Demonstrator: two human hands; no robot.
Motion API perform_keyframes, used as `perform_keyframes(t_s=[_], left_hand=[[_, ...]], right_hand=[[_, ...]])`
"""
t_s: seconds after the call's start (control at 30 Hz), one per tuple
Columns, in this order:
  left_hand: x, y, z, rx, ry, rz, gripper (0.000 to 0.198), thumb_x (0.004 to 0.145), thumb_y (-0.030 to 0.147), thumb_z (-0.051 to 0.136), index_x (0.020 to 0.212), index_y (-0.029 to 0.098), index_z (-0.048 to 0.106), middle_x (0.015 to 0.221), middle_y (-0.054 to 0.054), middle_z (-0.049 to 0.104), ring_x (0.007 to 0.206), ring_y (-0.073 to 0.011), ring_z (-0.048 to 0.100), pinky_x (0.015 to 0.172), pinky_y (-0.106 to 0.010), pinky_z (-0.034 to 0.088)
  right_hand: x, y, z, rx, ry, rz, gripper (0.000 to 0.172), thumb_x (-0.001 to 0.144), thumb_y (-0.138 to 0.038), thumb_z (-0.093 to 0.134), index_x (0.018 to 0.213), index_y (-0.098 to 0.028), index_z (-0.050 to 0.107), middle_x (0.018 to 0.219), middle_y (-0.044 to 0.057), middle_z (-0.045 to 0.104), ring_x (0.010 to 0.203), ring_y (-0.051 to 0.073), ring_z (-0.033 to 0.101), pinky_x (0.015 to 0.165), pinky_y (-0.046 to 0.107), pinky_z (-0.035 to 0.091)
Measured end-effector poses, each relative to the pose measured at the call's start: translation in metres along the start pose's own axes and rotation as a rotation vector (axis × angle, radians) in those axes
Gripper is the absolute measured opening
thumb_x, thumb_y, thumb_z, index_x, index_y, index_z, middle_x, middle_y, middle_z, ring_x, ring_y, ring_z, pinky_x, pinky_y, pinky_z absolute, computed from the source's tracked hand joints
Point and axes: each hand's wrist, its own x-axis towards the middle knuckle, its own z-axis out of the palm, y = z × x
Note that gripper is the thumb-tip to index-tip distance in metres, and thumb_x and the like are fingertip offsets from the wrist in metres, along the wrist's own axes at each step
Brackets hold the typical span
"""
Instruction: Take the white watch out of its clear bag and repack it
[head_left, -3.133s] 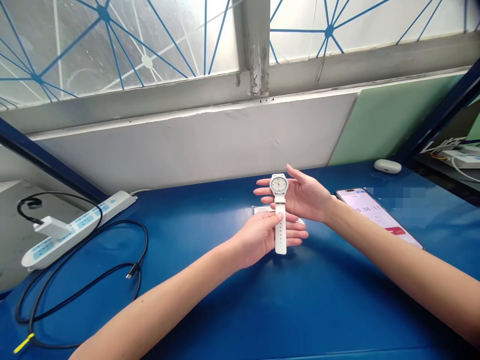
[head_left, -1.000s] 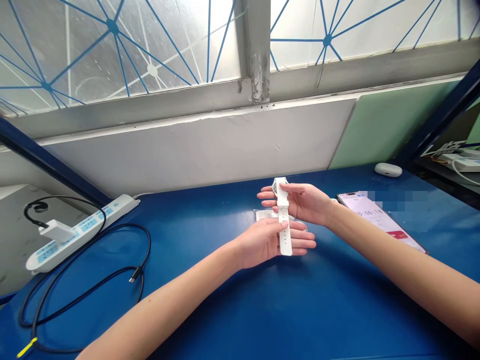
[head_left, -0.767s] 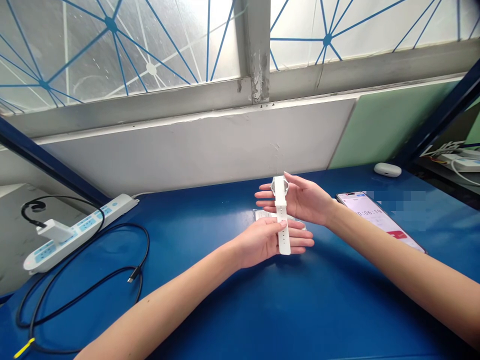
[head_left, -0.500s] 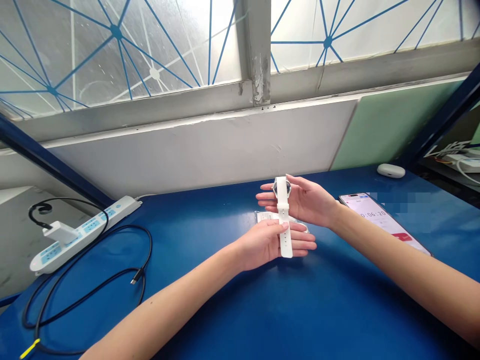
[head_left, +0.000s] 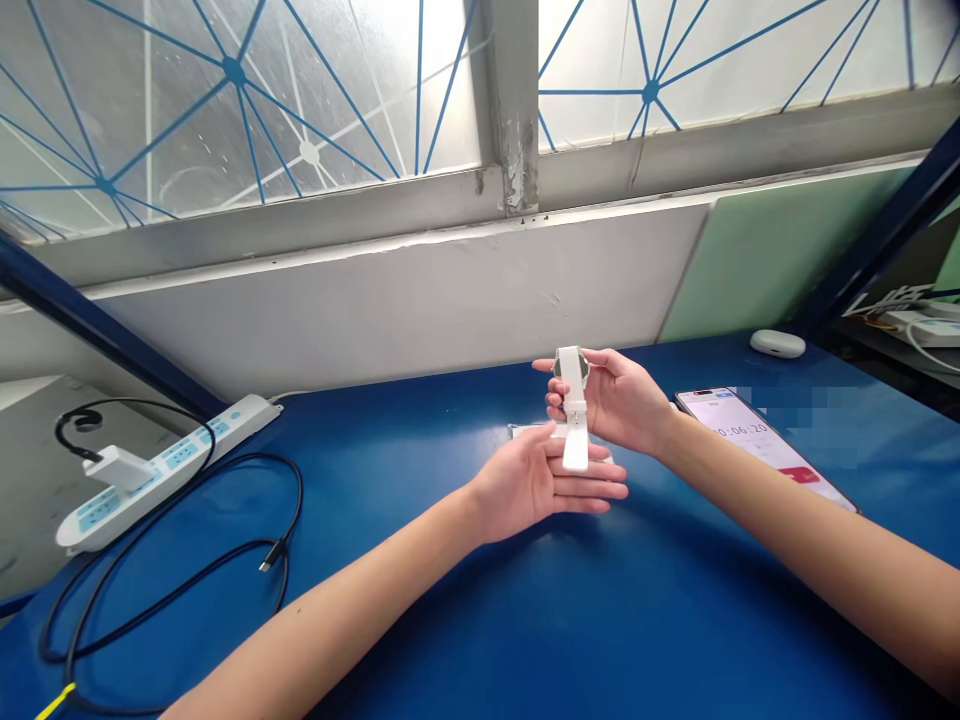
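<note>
A white-strapped wristwatch (head_left: 575,392) is held up over the table, its round case near the top and the loose strap end pointing down at me. Around the case side, the fingers of my right hand (head_left: 627,402) are curled, gripping the watch. My left hand (head_left: 521,488) is open below it, palm up with fingers stretched out and thumb lifted; the strap end hangs over these fingers, and whether it touches them I cannot tell. Behind the hands, a small clear-and-white packet (head_left: 517,432) lies on the table, mostly covered from view.
On the blue table (head_left: 480,620), a phone (head_left: 739,430) showing a timer lies beside my right forearm. A white rounded case (head_left: 778,344) sits at the back right. To the left are a power strip (head_left: 172,465) with a plugged-in white charger (head_left: 124,468) and a looped black cable (head_left: 300,500).
My left thumb has lifted off the strap and the left fingers are flat. My right fingers have curled round the watch, and the strap's lower end has swung up slightly.
</note>
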Motion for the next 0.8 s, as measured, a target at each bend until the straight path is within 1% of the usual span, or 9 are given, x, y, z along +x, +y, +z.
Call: perform_keyframes(t_s=[0.1, 0.13, 0.2, 0.3, 0.43, 0.57, 0.67, 0.73, 0.8], left_hand=[[-0.0024, 0.0036, 0.0014, -0.133, -0.026, 0.078, 0.072, 0.092, 0.062, 0.041, 0.124, 0.0, 0.059, 0.12, -0.028, 0.066, 0.12, -0.037, 0.06, 0.107, -0.047, 0.038], [-0.0028, 0.0043, 0.0021, -0.167, -0.008, 0.112, 0.075, 0.093, 0.063, 0.039, 0.128, 0.0, 0.056, 0.123, -0.028, 0.064, 0.124, -0.0368, 0.057, 0.109, -0.046, 0.035], [-0.0027, 0.0046, 0.0033, -0.213, 0.043, 0.15, 0.075, 0.094, 0.062, 0.038, 0.134, 0.0, 0.05, 0.128, -0.028, 0.061, 0.129, -0.0362, 0.054, 0.112, -0.047, 0.032], [-0.0012, 0.0026, 0.0041, -0.214, 0.109, 0.144, 0.069, 0.096, 0.057, 0.042, 0.134, -0.001, 0.048, 0.135, -0.028, 0.056, 0.129, -0.0372, 0.053, 0.112, -0.048, 0.033], [0.001, -0.0008, 0.0033, -0.148, 0.13, 0.137, 0.055, 0.097, 0.047, 0.046, 0.126, 0.002, 0.054, 0.133, -0.026, 0.058, 0.126, -0.0364, 0.056, 0.112, -0.048, 0.035], [0.0023, -0.0013, 0.0021, -0.071, 0.127, 0.212, 0.04, 0.095, 0.038, 0.054, 0.121, 0.008, 0.06, 0.127, -0.021, 0.064, 0.123, -0.0341, 0.058, 0.11, -0.047, 0.037], [0.0028, -0.0011, 0.002, -0.003, 0.139, 0.269, 0.034, 0.09, 0.028, 0.064, 0.117, 0.009, 0.062, 0.121, -0.019, 0.067, 0.12, -0.0331, 0.06, 0.108, -0.047, 0.04], [0.0028, -0.0018, 0.0026, 0.05, 0.149, 0.276, 0.033, 0.087, 0.023, 0.069, 0.116, 0.01, 0.062, 0.117, -0.018, 0.068, 0.113, -0.0313, 0.064, 0.104, -0.046, 0.043], [0.0025, -0.0033, 0.0036, 0.101, 0.159, 0.261, 0.034, 0.084, 0.021, 0.074, 0.114, 0.01, 0.063, 0.109, -0.016, 0.07, 0.102, -0.0273, 0.068, 0.099, -0.044, 0.047]], right_hand=[[0.0019, -0.0052, -0.0014, 0.012, 0.11, -0.117, 0.022, 0.091, -0.028, 0.05, 0.092, -0.015, 0.068, 0.068, 0.004, 0.062, 0.07, 0.018, 0.063, 0.081, 0.033, 0.055], [0.0027, -0.0064, -0.0026, 0.004, 0.14, -0.161, 0.018, 0.091, -0.025, 0.053, 0.086, -0.017, 0.068, 0.069, 0.003, 0.063, 0.071, 0.017, 0.064, 0.084, 0.033, 0.055], [0.0043, -0.0073, -0.0054, -0.036, 0.181, -0.233, 0.015, 0.09, -0.021, 0.057, 0.078, -0.018, 0.066, 0.071, 0.003, 0.066, 0.074, 0.017, 0.065, 0.088, 0.033, 0.054], [0.0055, -0.0045, -0.0078, -0.143, 0.175, -0.28, 0.015, 0.09, -0.023, 0.061, 0.077, -0.018, 0.068, 0.077, 0.005, 0.071, 0.081, 0.019, 0.069, 0.092, 0.035, 0.054], [0.0028, -0.0009, -0.0048, -0.274, 0.088, -0.319, 0.013, 0.088, -0.03, 0.068, 0.079, -0.02, 0.069, 0.086, 0.004, 0.075, 0.087, 0.02, 0.071, 0.091, 0.038, 0.053], [-0.0009, -0.0026, -0.0017, -0.327, 0.018, -0.255, 0.013, 0.087, -0.035, 0.068, 0.091, -0.023, 0.07, 0.095, 0.004, 0.078, 0.095, 0.022, 0.07, 0.091, 0.039, 0.051], [-0.0016, -0.0029, -0.0018, -0.462, -0.005, -0.276, 0.015, 0.088, -0.037, 0.067, 0.093, -0.023, 0.071, 0.1, 0.006, 0.078, 0.105, 0.022, 0.067, 0.092, 0.035, 0.049], [-0.0014, -0.001, -0.0023, -0.591, 0.0, -0.318, 0.017, 0.088, -0.04, 0.067, 0.092, -0.024, 0.072, 0.106, 0.006, 0.076, 0.099, 0.02, 0.067, 0.083, 0.032, 0.05], [-0.001, 0.0022, -0.0028, -0.702, -0.007, -0.317, 0.021, 0.089, -0.043, 0.066, 0.095, -0.024, 0.073, 0.116, 0.005, 0.074, 0.08, 0.016, 0.066, 0.07, 0.029, 0.05]])
